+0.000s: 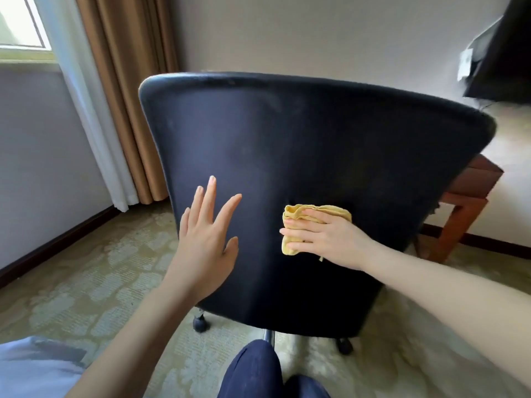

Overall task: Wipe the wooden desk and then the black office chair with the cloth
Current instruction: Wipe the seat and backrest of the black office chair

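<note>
The black office chair (287, 145) stands with its back turned toward the person, and its broad, curved backrest fills the middle of the view. The yellow cloth (293, 210) is bunched up and lies against the rear face of the backrest, in its lower half and slightly toward its right edge.

The right hand (330, 239) lies flat over the cloth, its fingers stretched nearly straight and pointing left, pressing the cloth onto the black surface. Folds of cloth show above the fingers and past the fingertips. The left hand (205, 248) holds nothing. It is wide, with the fingers spread and pointing up, and the palm is set against the backrest near its lower left edge. The two hands are near each other but apart, with bare black upholstery between them.

The wooden desk (474, 182) stands beyond the right edge of the chair. Only one reddish-brown corner and a leg show, and the backrest hides the rest.

Under the chair two casters rest on the patterned carpet (86, 268), one at the left (199, 323) and one at the right (344, 344). The person's knee (255, 369), in dark blue fabric, shows at the bottom of the view. On the left a brown curtain (123, 96) hangs beside a white sheer curtain (86, 110) and a bright window (20, 21). A dark, flat object (505, 53) sits in the upper right corner, too blurred to tell what it is.
</note>
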A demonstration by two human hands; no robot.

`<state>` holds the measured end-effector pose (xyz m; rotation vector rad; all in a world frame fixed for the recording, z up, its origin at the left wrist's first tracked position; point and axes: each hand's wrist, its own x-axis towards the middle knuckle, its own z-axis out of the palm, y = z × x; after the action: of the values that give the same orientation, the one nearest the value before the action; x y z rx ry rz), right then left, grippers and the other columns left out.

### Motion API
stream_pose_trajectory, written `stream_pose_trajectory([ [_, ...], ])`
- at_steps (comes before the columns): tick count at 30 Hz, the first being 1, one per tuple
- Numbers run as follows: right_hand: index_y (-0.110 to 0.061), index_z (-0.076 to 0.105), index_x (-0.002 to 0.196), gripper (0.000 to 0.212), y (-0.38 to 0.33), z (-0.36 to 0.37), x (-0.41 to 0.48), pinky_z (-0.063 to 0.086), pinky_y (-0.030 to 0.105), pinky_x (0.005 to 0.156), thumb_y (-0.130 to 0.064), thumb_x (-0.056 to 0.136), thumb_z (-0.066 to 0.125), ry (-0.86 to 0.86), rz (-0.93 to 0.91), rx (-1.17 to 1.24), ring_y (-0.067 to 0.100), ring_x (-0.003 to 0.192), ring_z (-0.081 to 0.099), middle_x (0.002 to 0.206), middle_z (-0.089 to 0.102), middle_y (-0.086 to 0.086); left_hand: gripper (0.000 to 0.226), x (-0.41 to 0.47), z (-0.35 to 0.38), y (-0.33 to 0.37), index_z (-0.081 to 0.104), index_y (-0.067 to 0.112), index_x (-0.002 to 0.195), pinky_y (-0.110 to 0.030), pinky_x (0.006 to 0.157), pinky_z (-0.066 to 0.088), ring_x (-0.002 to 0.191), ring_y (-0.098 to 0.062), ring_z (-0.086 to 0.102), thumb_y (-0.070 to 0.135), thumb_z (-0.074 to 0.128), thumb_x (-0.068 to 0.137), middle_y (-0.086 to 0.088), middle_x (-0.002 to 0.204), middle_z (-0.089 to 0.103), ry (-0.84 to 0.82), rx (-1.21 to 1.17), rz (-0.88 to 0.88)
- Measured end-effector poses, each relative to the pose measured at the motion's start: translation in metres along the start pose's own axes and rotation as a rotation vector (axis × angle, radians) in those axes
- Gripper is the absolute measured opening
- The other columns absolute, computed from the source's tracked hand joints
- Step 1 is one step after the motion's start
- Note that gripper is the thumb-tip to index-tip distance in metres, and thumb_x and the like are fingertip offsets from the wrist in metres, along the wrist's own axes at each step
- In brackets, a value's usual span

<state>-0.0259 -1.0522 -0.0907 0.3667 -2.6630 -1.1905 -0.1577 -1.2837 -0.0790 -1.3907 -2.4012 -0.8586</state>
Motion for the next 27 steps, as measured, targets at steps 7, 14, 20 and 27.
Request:
stream_pose_trajectory([
  [7, -0.021, 0.062, 0.126, 0.050, 0.056, -0.049, -0.066, 0.030, 0.051, 0.110, 0.001, 0.082, 0.063, 0.134, 0.240, -0.018, 0.026, 0.131, 0.045, 0.140, 0.050, 0.003, 0.072, 0.015, -0.008, 0.069, 0.016, 0.027, 0.151, -0.044, 0.115, -0.007, 0.145, -0.022, -0.020, 0.014, 0.054, 0.091, 0.005, 0.157, -0.020, 0.050, 0.087, 0.209],
  [14, -0.018, 0.056, 0.133, 0.063, 0.101, -0.115, -0.075, 0.022, 0.053, 0.110, 0.015, 0.079, 0.056, 0.372, 0.524, -0.088, 0.035, 0.134, 0.038, 0.144, 0.044, 0.009, 0.082, 0.056, -0.043, 0.121, -0.005, 0.019, 0.152, -0.049, 0.116, -0.005, 0.145, -0.021, -0.020, 0.008, 0.047, 0.090, 0.000, 0.159, -0.020, 0.141, 0.149, 0.133],
  [20, -0.022, 0.053, 0.135, 0.058, 0.115, -0.156, -0.025, 0.024, 0.049, 0.113, 0.002, 0.082, 0.050, 0.481, 0.523, -0.058, 0.033, 0.136, 0.035, 0.146, 0.042, 0.007, 0.085, 0.091, -0.088, 0.106, -0.007, 0.016, 0.152, -0.053, 0.115, -0.003, 0.146, -0.019, -0.018, 0.000, 0.043, 0.084, 0.001, 0.159, -0.016, 0.139, 0.304, 0.019],
  [27, -0.029, 0.063, 0.124, 0.046, 0.087, -0.136, 0.047, 0.037, 0.039, 0.109, -0.017, 0.080, 0.070, 0.490, 0.339, -0.174, 0.017, 0.132, 0.043, 0.141, 0.049, -0.003, 0.083, 0.107, -0.112, 0.061, 0.004, 0.020, 0.153, -0.045, 0.117, 0.001, 0.147, -0.008, -0.002, -0.004, 0.044, 0.084, 0.009, 0.160, 0.004, 0.045, 0.378, 0.053],
])
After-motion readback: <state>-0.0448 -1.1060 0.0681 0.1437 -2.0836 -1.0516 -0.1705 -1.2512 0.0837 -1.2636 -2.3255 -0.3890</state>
